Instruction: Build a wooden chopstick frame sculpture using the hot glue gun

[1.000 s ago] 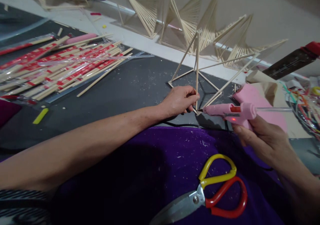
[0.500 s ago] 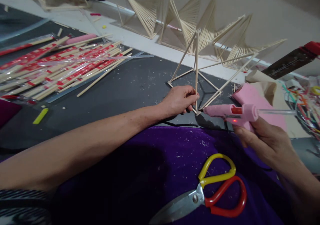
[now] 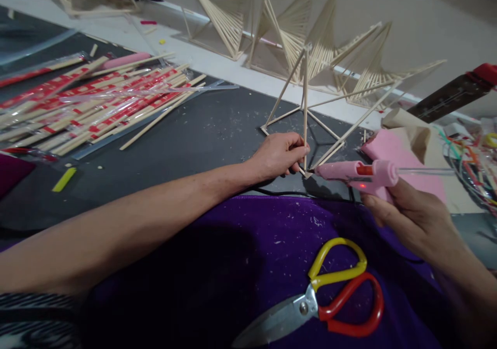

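My left hand (image 3: pixel 282 155) is closed, thumb and fingers pinching an upright wooden stick (image 3: pixel 305 100) near its lower end. That stick is part of an open frame of thin sticks (image 3: pixel 285 114) standing on the dark table mat. In my right hand (image 3: pixel 415 217) is a pink hot glue gun (image 3: pixel 355 177), its red light lit and a clear glue stick (image 3: pixel 423 171) poking out of the back. The gun's dark nozzle points left at the frame's front bottom corner (image 3: pixel 307 174), apparently touching it or very close.
Yellow-and-red-handled scissors (image 3: pixel 310 302) lie on purple cloth (image 3: pixel 279 224) in front of me. Wrapped chopsticks (image 3: pixel 116 100) are heaped at left. Several finished stick models (image 3: pixel 291 33) line the wall. At right are pink foam (image 3: pixel 411 157), a dark bottle (image 3: pixel 446 95) and a black cord (image 3: pixel 279 192).
The rear of the glue gun has shifted very slightly, while its nozzle stays at the same corner. My left hand and the stick frame hold still.
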Action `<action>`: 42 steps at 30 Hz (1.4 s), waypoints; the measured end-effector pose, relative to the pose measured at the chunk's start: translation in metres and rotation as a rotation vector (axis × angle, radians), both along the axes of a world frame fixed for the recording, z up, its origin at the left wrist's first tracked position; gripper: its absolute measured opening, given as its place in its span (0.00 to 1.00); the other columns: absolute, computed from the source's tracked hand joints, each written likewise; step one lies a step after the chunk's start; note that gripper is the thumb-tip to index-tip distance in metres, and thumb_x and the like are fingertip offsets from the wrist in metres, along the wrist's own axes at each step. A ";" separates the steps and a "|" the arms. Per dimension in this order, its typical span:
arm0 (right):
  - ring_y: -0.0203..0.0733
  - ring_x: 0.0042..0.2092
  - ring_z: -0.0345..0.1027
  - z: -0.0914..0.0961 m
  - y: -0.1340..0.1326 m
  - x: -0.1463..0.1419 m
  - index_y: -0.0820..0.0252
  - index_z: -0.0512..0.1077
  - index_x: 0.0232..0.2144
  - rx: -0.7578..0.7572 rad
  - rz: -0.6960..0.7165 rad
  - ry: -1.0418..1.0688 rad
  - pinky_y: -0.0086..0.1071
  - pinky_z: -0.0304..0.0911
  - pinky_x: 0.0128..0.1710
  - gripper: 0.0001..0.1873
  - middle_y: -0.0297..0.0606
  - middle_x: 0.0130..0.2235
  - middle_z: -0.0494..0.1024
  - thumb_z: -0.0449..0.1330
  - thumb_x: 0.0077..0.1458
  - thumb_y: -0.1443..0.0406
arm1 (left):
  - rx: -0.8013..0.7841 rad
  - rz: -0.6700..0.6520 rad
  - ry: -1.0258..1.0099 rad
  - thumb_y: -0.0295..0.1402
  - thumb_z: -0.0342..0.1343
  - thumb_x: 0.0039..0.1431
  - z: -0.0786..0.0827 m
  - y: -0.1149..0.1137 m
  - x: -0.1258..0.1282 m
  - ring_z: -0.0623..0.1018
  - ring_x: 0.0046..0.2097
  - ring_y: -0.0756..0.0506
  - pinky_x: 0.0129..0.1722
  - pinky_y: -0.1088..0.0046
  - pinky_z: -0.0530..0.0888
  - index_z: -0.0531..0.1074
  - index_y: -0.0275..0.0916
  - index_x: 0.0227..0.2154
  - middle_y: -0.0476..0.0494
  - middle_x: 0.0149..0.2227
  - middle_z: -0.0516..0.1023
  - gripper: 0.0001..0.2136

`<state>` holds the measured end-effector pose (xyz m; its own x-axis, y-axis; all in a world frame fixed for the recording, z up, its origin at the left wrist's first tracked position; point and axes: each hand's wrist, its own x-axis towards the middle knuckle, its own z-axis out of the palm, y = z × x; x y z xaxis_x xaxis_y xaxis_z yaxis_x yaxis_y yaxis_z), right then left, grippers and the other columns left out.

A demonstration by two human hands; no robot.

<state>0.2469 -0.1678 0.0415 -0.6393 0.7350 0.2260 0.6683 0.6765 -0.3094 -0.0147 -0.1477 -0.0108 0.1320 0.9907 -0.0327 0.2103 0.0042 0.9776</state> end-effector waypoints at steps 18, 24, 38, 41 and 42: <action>0.32 0.19 0.56 0.000 -0.003 0.004 0.56 0.65 0.31 -0.004 0.000 -0.014 0.25 0.52 0.18 0.09 0.25 0.19 0.61 0.55 0.61 0.59 | 0.006 0.001 -0.004 0.31 0.52 0.61 0.001 0.000 0.000 0.75 0.25 0.55 0.18 0.84 0.67 0.70 0.34 0.33 0.45 0.29 0.75 0.05; 0.32 0.19 0.55 -0.001 -0.003 0.005 0.56 0.64 0.29 0.005 -0.011 -0.017 0.26 0.52 0.18 0.10 0.25 0.19 0.61 0.55 0.60 0.58 | 0.011 -0.007 -0.001 0.31 0.52 0.61 0.000 0.000 0.000 0.76 0.26 0.55 0.18 0.84 0.67 0.70 0.34 0.33 0.45 0.30 0.75 0.05; 0.33 0.19 0.56 -0.001 -0.004 0.004 0.55 0.66 0.32 -0.011 -0.012 -0.010 0.26 0.53 0.18 0.08 0.26 0.20 0.62 0.55 0.60 0.58 | 0.004 -0.003 -0.004 0.31 0.52 0.61 0.001 -0.001 0.000 0.75 0.25 0.55 0.18 0.84 0.67 0.70 0.34 0.33 0.45 0.30 0.75 0.05; 0.33 0.20 0.56 0.000 -0.004 0.004 0.56 0.66 0.31 -0.015 -0.010 -0.009 0.26 0.53 0.19 0.08 0.26 0.20 0.62 0.55 0.60 0.59 | 0.001 -0.004 -0.004 0.31 0.52 0.61 0.002 -0.001 0.000 0.75 0.26 0.55 0.19 0.84 0.67 0.70 0.34 0.33 0.45 0.30 0.75 0.06; 0.33 0.20 0.56 0.000 -0.004 0.004 0.56 0.66 0.31 -0.011 -0.007 -0.005 0.26 0.53 0.19 0.08 0.26 0.20 0.61 0.55 0.60 0.59 | 0.001 -0.005 -0.005 0.31 0.52 0.61 0.002 -0.001 0.000 0.75 0.26 0.55 0.19 0.84 0.67 0.70 0.34 0.33 0.45 0.30 0.75 0.06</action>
